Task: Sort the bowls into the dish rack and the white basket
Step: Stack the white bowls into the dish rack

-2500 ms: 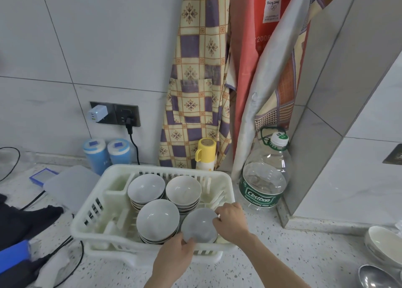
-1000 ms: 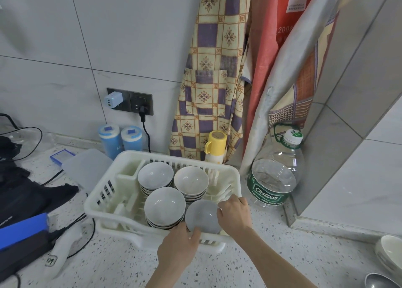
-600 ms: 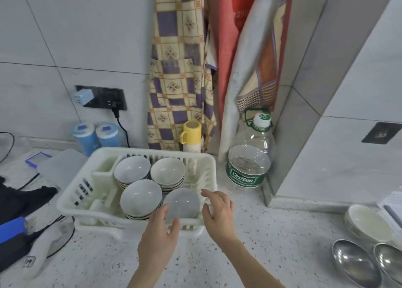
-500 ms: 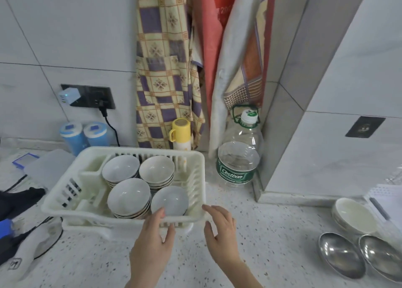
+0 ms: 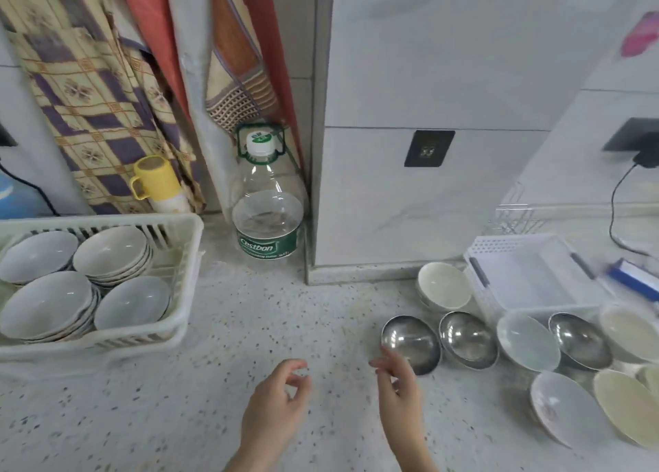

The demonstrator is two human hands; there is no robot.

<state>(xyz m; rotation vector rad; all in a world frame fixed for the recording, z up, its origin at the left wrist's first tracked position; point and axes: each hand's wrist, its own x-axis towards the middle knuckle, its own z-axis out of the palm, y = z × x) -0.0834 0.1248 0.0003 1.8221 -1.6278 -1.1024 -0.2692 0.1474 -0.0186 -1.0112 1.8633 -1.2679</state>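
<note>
The white dish rack at the left holds several stacked ceramic bowls. At the right stands the white basket with nothing in it. Before it on the counter lie steel bowls, a cream bowl and several more ceramic bowls. My left hand hovers over the bare counter, fingers loosely curled, holding nothing. My right hand is empty too, its fingertips just in front of the nearest steel bowl.
A large water bottle stands against the wall corner, a yellow-capped flask beside it under hanging aprons. A cable and a blue item lie at the far right. Speckled counter stretches between rack and basket.
Both hands let go of the bowl, which now sits in the rack's front right slot. The hands and the view swung right toward the bowls by the white basket.
</note>
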